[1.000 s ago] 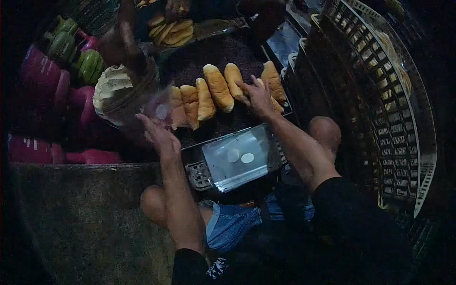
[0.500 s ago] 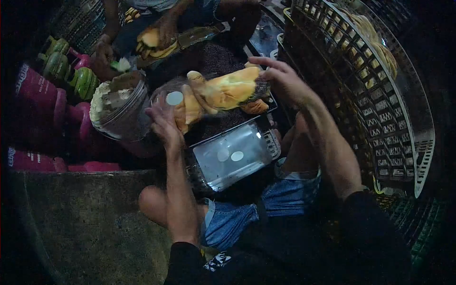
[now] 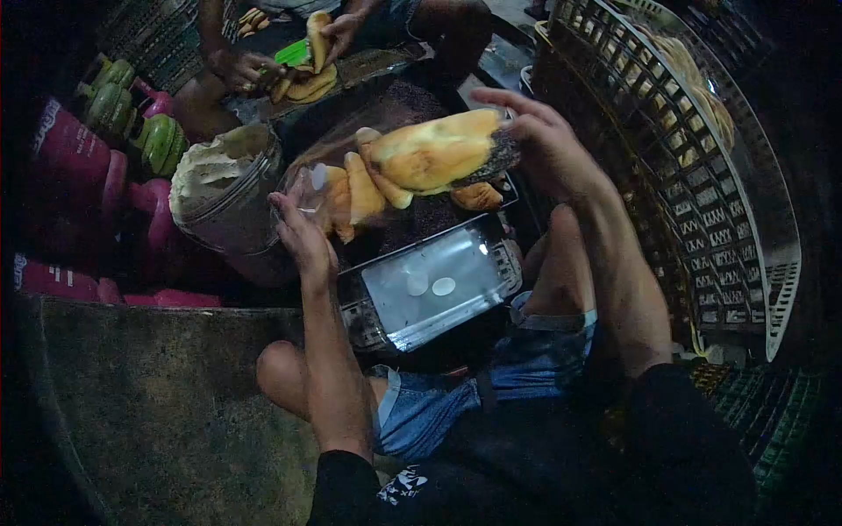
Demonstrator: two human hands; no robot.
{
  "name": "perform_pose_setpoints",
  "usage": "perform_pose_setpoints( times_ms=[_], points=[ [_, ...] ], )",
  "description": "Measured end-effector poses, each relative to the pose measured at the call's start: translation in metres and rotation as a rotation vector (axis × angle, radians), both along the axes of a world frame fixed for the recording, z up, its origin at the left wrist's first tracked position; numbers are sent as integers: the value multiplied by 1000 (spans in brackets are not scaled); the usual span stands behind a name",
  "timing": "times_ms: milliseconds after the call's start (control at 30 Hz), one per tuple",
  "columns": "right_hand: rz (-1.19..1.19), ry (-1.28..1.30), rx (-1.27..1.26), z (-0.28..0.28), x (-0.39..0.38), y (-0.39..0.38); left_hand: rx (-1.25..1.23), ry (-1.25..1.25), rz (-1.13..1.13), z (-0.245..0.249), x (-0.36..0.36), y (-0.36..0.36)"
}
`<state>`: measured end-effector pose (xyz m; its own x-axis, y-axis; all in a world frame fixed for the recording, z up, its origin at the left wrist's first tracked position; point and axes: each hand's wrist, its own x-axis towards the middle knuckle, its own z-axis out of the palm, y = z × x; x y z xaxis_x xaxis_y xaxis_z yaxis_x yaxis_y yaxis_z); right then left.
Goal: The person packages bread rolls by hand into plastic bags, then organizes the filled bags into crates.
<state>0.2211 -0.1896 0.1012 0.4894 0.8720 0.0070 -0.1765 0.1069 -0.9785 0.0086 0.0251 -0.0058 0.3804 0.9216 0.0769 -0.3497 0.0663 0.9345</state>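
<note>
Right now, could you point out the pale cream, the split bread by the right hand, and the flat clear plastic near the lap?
Pale cream [image 3: 209, 175]: head view, its middle.
Split bread [image 3: 430, 159]: head view, its yellowish face.
Flat clear plastic [image 3: 434, 309]: head view, below the white ovals.

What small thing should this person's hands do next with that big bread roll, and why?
Probably ease the bread roll left with the right hand, toward the clear plastic bag. The right hand holds the roll by its dark-coated end, its bare end points toward the bag, and the left hand holds the bag. Where the bag's mouth lies is unclear.
</note>
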Motion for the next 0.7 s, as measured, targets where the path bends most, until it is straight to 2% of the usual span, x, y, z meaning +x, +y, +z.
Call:
perform_pose_setpoints(
  times_ms=[33,100,167,200,233,300,333,367,433,467,567,633,667,700],
  points=[
    [24,-2,35,-12,-2,5,66,-6,-2,6,1,-6],
    [-51,13,40,-15,-11,8,-88,-48,70,12,-3,-7],
    [-10,50,33,0,-4,-8,-195,-47,123,10,-10,2],
    [-46,-71,22,12,-2,-13,-230,-22,134,0,-16,12],
    [-16,-64,48,21,-4,-13,-266,5,141,-4,-20,17],
    [8,-48,93,31,-5,-23,-124,-2,31,-10,-16,18],
    [-27,-67,24,23,-9,-17,-58,-7,-31,-13,-11,15],
    [-82,-100,-40,20,-16,-11,-18,-12,-74,-10,-7,4],
    [-10,-42,-15,-5,-15,-1,68,-22,-135,13,1,-25],
    [-42,-80,-63,-7,-23,4,-3,-114,-277,25,1,-38],
    [-85,-252,-181,-14,-47,14,-213,-139,-533,24,7,-56],
    [-54,-459,-222,-23,-51,19,-192,-113,-320,22,19,-72],
    [-52,-323,-259,-13,-55,18,-178,-99,-209,21,19,-73],
    [-87,-590,-141,-12,-64,23,-267,-175,-207,23,15,-66]
  ],
)
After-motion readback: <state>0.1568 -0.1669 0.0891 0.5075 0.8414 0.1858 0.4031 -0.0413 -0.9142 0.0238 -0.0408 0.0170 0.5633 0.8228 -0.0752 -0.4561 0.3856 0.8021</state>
